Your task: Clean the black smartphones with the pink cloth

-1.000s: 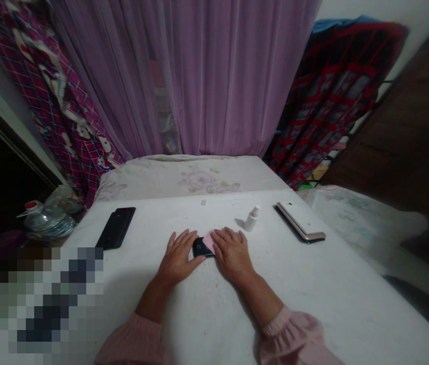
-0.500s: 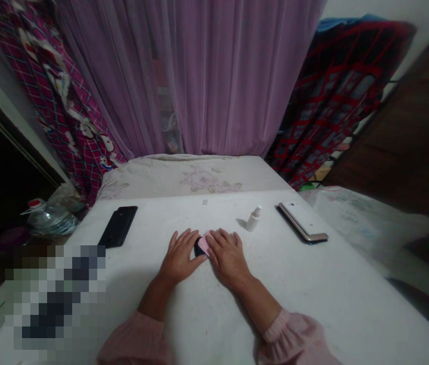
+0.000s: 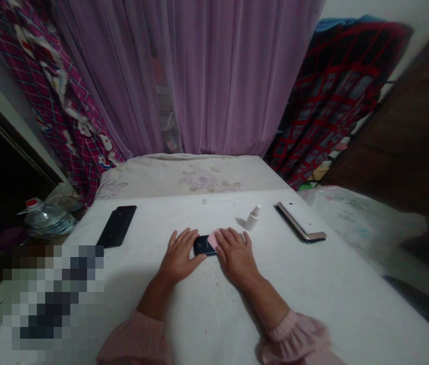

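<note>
Dark phone (image 3: 201, 246) between left grip (image 3: 177, 257), right grip (image 3: 237, 256)

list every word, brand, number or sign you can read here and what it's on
No text can be read anywhere in this view.
Dark phone, partly covered by the pink cloth: any marking is too small to read.
White phone at right: a small mark, too small to read.
Black phone at left: any mark is too blurred to read.
White bottle: no lettering can be made out.
</note>
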A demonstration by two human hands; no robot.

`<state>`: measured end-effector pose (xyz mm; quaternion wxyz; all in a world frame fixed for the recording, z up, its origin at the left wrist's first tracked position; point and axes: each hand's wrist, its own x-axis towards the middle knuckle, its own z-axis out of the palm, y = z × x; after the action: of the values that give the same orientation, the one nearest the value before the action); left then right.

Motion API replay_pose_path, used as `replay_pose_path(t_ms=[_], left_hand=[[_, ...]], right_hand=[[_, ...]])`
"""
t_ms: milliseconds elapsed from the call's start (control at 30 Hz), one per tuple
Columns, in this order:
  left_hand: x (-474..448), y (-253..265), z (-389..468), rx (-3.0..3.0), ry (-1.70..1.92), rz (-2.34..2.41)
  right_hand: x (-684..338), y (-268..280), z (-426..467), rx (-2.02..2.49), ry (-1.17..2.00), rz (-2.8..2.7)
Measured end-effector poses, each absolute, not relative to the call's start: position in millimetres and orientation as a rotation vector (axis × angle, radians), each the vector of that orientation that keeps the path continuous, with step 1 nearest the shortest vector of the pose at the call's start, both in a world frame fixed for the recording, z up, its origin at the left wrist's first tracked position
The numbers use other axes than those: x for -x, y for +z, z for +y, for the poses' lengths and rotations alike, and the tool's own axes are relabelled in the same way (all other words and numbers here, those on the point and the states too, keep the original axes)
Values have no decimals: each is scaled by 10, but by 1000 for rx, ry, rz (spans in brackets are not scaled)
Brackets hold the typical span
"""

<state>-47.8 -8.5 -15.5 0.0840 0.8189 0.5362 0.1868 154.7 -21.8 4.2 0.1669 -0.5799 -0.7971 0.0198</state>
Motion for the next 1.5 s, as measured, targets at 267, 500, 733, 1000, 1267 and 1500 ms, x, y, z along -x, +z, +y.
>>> replay_pose_path(t_ms=[267,500,733,1000,1267,1500], left_hand=[[460,-142,-89,-2450,557,1619],[499,-170,-84,-2459,581,1604],[491,-159,-87,-2458,575,1603],[463,-149,-92,-2455,576,1625],[526,-244,-58,-2489,683,1608],[513,-277,4,-2354,948,1810]], right_hand=[[-1353,90,-205,1550,150,-2347],[-1541,79,-222,1623,81,-2304],[-1586,37,-236,1646,33,-2246],[-1401,45,-219,1518,93,-2358],[-1558,102,-194,1611,38,-2255],[-1517,142,-258,1559,67,-2199]])
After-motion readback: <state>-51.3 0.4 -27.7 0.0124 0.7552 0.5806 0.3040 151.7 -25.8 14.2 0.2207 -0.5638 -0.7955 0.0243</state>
